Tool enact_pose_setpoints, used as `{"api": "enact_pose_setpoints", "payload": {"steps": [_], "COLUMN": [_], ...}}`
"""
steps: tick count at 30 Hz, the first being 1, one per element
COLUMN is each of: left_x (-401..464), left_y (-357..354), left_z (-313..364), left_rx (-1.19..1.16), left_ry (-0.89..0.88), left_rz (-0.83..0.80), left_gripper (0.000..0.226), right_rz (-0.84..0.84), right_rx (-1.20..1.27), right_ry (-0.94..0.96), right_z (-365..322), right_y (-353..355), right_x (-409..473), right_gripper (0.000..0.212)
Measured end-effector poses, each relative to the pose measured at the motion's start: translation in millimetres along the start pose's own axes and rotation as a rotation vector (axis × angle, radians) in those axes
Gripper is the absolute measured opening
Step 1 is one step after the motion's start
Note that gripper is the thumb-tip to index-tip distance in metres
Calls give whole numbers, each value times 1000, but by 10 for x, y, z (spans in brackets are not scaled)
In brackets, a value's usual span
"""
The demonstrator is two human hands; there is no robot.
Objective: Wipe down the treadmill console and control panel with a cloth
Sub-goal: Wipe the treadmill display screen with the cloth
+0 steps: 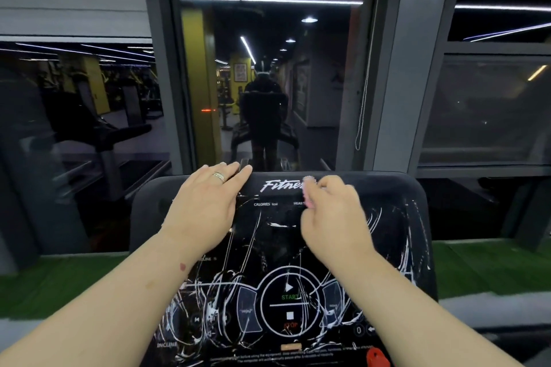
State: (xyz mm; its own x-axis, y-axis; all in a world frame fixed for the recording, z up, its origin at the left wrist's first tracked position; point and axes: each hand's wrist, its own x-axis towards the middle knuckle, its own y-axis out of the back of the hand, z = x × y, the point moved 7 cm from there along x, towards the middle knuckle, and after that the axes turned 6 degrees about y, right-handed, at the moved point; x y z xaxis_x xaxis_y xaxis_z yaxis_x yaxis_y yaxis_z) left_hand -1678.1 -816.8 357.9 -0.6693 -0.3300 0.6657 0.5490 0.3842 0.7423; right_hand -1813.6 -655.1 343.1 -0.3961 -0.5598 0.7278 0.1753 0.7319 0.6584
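Observation:
A black treadmill console (396, 217) fills the lower middle of the view, its glossy control panel (286, 301) streaked with white smears around the START and STOP marks. My left hand (205, 202), with a ring on one finger, rests flat on the console's upper left, fingers reaching its top edge. My right hand (334, 214) holds a small pink cloth (308, 192) bunched in its fingers, pressed on the panel just under the brand lettering. Most of the cloth is hidden by that hand.
A red safety clip (377, 357) sits at the console's bottom edge. Dark windows (268, 83) stand right behind the console, reflecting the gym and a person. A blind cord (362, 98) hangs on the right. Green turf (59, 277) lies below the windows.

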Motion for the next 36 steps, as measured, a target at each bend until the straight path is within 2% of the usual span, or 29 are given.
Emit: {"api": "enact_pose_setpoints", "payload": {"steps": [2, 4, 6, 8, 11, 13, 17, 18, 22, 26, 30, 34, 36], "left_x": [-12, -17, -32, -44, -39, -40, -91, -103, -167, -197, -211, -210, -218], "left_y": [-1, 10, 30, 31, 31, 53, 67, 63, 43, 15, -31, -44, -41], "left_z": [-116, -239, -347, -407, -439, -480, -515, -504, -487, -471, -466, -475, -470], "left_rx": [-17, -45, -70, -71, -103, -132, -140, -138, -120, -96, -69, -66, -68], "left_ry": [21, 31, 33, 20, 4, 8, 10, 6, 0, -4, -12, -4, -1], "left_rz": [11, 29, 53, 73, 74, 78, 68, 63, 22, -5, -2, -4, 0], "left_gripper": [52, 51, 49, 48, 43, 42, 44, 46, 66, 87, 94, 95, 95], "right_rz": [-49, -34, 51, 89, -24, -76, -1, 1, -48, 7, -38, 74, 38], "right_rx": [10, -35, -39, -27, -27, -18, -59, -71, -97, -139, -132, -136, -159], "right_ry": [112, 135, 26, -57, 109, 192, 31, 24, 213, 81, 235, 168, 196], "right_z": [-298, -226, 51, 44, -553, -670, -400, -502, -805, -460, -853, -573, -722], "right_y": [-106, -71, 45, 32, -263, -332, -255, -266, -349, -278, -444, -300, -378], "right_x": [4, 60, 98, 88, 58, 73, 133, 119, 20, 45, -49, -7, -117], "right_gripper": [21, 20, 23, 25, 37, 42, 39, 39, 43, 48, 49, 54, 54]}}
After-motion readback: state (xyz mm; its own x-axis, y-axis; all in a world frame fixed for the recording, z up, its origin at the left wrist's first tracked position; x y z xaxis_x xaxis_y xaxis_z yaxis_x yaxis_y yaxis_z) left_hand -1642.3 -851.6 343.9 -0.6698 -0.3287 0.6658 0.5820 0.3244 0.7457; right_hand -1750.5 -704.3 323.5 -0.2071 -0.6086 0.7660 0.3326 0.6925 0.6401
